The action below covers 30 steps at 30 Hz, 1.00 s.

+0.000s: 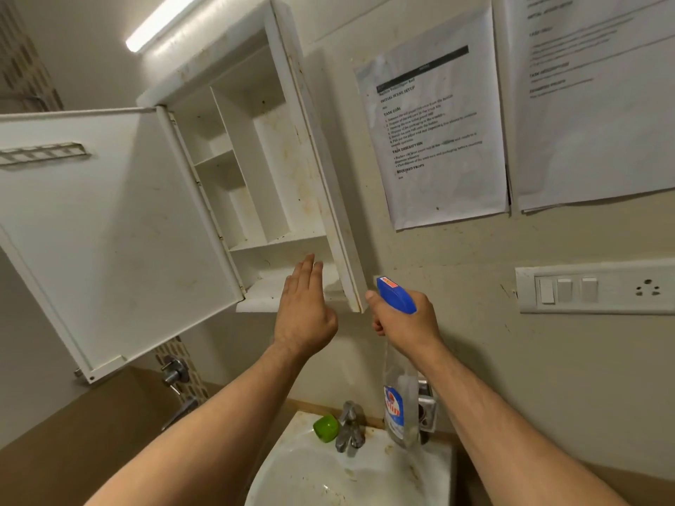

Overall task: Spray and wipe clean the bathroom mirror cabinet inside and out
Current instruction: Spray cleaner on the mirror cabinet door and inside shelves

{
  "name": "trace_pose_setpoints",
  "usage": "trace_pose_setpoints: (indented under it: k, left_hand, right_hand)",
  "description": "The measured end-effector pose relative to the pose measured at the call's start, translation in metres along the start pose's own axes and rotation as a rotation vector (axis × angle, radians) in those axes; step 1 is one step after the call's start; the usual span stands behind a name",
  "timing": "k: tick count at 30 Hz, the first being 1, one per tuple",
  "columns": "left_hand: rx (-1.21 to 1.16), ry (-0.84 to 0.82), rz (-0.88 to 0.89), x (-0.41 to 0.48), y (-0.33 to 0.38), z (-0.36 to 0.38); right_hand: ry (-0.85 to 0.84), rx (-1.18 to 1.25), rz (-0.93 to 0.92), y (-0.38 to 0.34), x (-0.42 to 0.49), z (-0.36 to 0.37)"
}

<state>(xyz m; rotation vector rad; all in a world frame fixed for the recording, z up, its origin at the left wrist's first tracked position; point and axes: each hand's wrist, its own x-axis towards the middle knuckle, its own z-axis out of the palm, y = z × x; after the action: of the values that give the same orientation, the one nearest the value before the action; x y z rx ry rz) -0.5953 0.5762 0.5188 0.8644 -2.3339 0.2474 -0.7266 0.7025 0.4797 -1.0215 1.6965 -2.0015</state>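
The white wall cabinet [277, 140] stands open, its stained shelves bare. Its door [109, 228] is swung wide to the left, inner side facing me. My left hand [305, 312] is raised with straight fingers in front of the cabinet's bottom shelf, holding nothing. My right hand [401, 319] grips the blue trigger head of a clear spray bottle [400, 407], just right of the cabinet's lower right corner. The bottle hangs down below my fist, nozzle pointing up and left toward the cabinet.
Below are a dirty white sink [328, 480] with a metal tap [349, 429] and a green cap [325, 428] on its rim. Printed sheets [434, 129] hang on the wall at right, above a switch panel [595, 288]. A light strip [164, 23] glows overhead.
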Motion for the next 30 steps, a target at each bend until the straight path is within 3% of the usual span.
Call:
trace_pose_setpoints:
  k: [6,15,20,30]
  left_hand:
    - [-0.029,0.089,-0.011,0.023,-0.007,-0.022]
    - [-0.090,0.274,0.007,0.088,-0.028,-0.078]
    - [-0.130,0.373,0.060,0.116,-0.047,-0.114]
    - [-0.125,0.444,0.136,0.172,-0.136,-0.163]
  right_hand:
    - [-0.006,-0.108,-0.170,-0.039,0.002,0.007]
    - [-0.006,-0.124,-0.402,-0.170,0.017,0.033]
    - [-0.006,-0.149,-0.424,-0.227,0.038,0.074]
    - [0.209,-0.163,-0.508,-0.303,0.099,0.174]
